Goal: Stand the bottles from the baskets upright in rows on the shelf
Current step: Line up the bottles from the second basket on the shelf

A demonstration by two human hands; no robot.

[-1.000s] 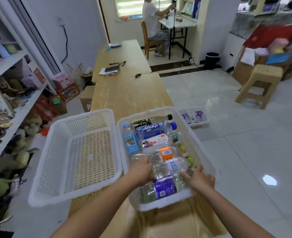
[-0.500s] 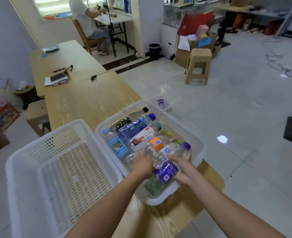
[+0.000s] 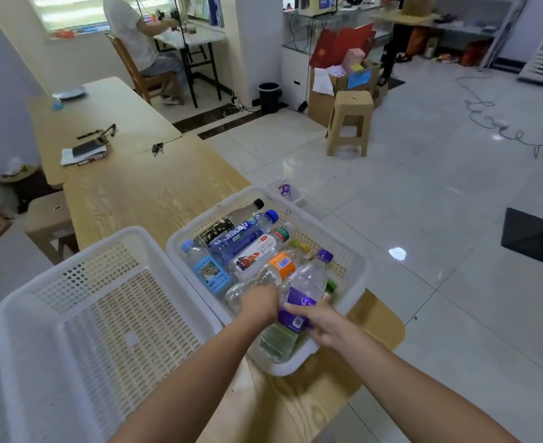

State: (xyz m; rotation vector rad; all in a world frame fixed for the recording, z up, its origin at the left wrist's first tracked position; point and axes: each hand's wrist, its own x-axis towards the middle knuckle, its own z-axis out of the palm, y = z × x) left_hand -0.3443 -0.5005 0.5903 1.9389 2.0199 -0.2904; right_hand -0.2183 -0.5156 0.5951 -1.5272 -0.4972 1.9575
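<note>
Seven or eight bottles, by my count, lie on their sides in the right basket [image 3: 295,366], which sits at the near corner of the worktop [image 3: 155,193]. Among them are a dark bottle [image 3: 225,223], a blue bottle [image 3: 241,238], a red-and-white bottle [image 3: 257,254], a pale-blue-label bottle [image 3: 209,273] and an orange-label bottle [image 3: 283,263]. The left basket [image 3: 88,276] stands just beside it, and I see no bottles in it.

My right hand [image 3: 324,324] is wrapped round the lower half of the purple-label bottle [image 3: 305,292], thumb across the label. That bottle is tilted, its purple cap pointing away from me and its base low against the basket's near wall. My left hand [image 3: 260,303] lies over a clear bottle [image 3: 241,290] next to it. The fingers are hidden behind the back of the hand, so I cannot tell whether it has a grasp or only rests there.

No shelf shows from here, so I cannot say how many bottles already stand on it. Judging by the baskets, one load may be done and this one is barely started. What remains, as I read it, is to lift these bottles out, carry them over and set each upright in its row.
</note>
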